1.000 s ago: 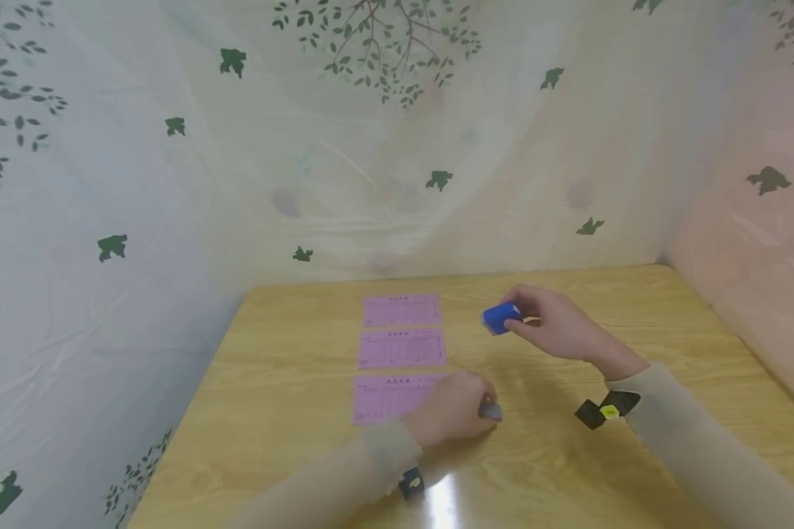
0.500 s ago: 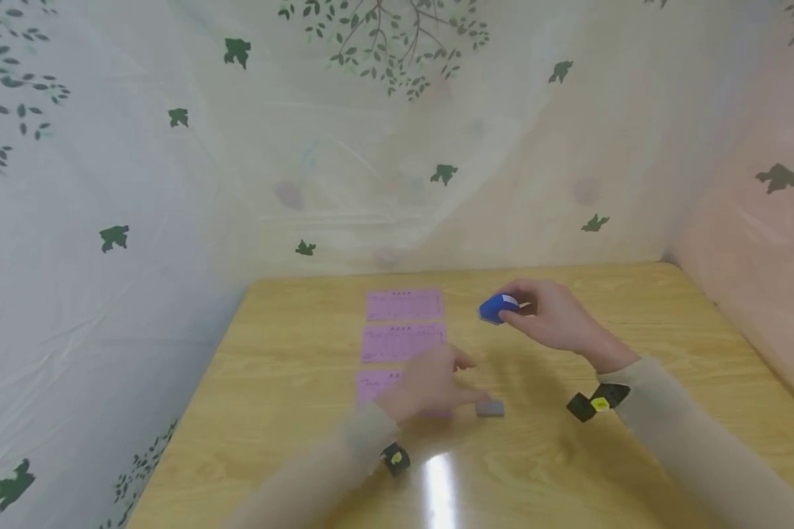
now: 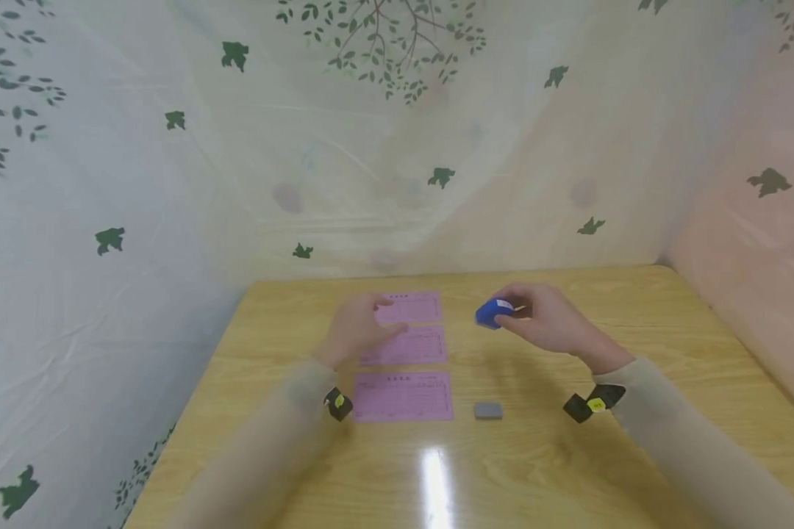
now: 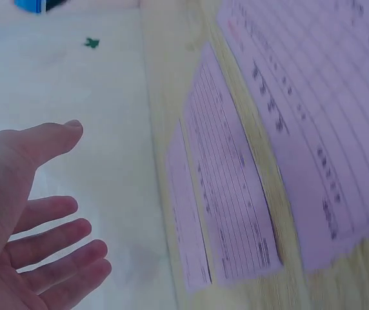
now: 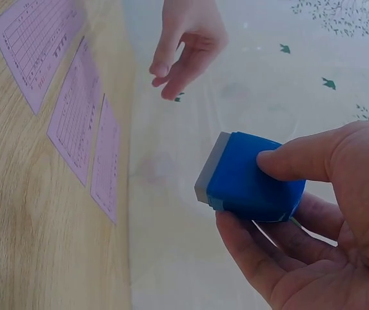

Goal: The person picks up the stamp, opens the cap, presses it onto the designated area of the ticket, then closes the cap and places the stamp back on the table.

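Observation:
My right hand (image 3: pixel 549 319) pinches a blue stamp (image 3: pixel 493 313) between thumb and fingers, held above the table right of the papers. In the right wrist view the stamp (image 5: pixel 252 177) shows a pale grey base pointing toward the papers. My left hand (image 3: pixel 357 327) hovers by the left side of the far and middle pink forms, fingers spread and holding nothing. The left wrist view shows that hand (image 4: pixel 42 226) apart from the papers. Three pink printed forms lie in a column: far (image 3: pixel 413 306), middle (image 3: pixel 417 347) and near (image 3: pixel 403 397).
A small grey block (image 3: pixel 488 411), like a cap, lies right of the near form. The wooden table (image 3: pixel 569 470) meets a hanging cloth (image 3: pixel 370 169) with leaf prints at its back; cloth also hangs at both sides.
My left hand has let go of the grey block, leaving it on the table, and moved left and away over the forms. The right hand keeps the stamp almost in place.

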Motion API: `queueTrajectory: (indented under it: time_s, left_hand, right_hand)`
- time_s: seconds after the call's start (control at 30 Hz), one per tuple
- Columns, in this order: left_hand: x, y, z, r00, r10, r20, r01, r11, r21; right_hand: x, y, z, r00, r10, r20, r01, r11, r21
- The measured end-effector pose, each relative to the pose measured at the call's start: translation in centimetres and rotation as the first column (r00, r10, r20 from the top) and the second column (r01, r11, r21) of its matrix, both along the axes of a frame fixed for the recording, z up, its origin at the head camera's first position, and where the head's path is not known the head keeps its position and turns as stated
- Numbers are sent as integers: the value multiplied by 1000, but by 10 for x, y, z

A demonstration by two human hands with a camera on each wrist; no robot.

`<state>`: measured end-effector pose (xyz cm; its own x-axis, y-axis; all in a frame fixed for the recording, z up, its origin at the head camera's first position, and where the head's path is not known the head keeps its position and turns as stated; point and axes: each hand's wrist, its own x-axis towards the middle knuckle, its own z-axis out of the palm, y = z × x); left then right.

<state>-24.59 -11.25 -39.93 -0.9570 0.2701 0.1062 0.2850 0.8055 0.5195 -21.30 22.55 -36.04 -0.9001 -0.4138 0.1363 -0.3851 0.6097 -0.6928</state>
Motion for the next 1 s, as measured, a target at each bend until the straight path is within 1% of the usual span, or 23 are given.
queueTrajectory:
  time_s: [0.13,0.27,0.4,0.47,0.57,0.7,1.0]
  left_hand:
    - [-14,-12,-4,1000,28,13,-28,1000,14]
    - [-26,-20,-12,999,49,18,-50,999,19]
    - [-35,-25,-20,998,60,19,-60,998,8]
    - [-38,-26,-22,998,66,17,-66,998,-4]
    - [-41,-28,-24,996,78,31,-78,997,-3]
    - [-44,-30,-23,994,91,54,-92,996,14]
    - [-54,-33,-21,990,114,78,-114,993,0]
  right_hand:
    - [0,0,-1,1000,5,13,-5,1000,2]
    - [0,1,-1,999,6,32,-6,1000,5]
    - [0,3,-1,999,11,32,-11,1000,8]
    - [0,4,-1,999,8,31,-9,1000,13]
    - [0,4,-2,1000,11,21,-11,1000,16]
    - [1,3,-4,1000,16,18,-17,1000,19]
    - [2,4,-6,999,10,39,-12,999,42]
